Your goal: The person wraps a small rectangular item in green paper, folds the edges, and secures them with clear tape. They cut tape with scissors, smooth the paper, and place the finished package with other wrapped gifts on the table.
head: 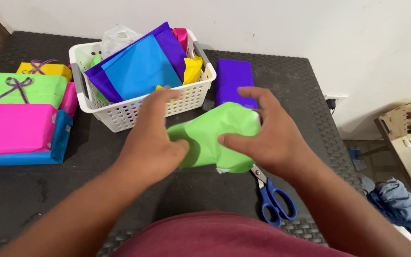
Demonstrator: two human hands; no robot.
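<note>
We see both hands pressed onto a box wrapped in light green paper [220,138] that lies at the middle of the dark textured surface [24,190]. The left hand [151,143] covers the parcel's left end, its grip clenched on the paper, while the right hand [267,135] grasps the right end, thumb on top and fingers curled over the far edge. Blue-handled scissors [274,195] lie just beside the parcel, under the right wrist. Behind it stands a white perforated plastic basket [186,97] of coloured paper sheets, with a purple wrapped box [234,78] to its right. Well apart on the left sits a stack of wrapped parcels in pink, green, yellow and blue [20,119].
</note>
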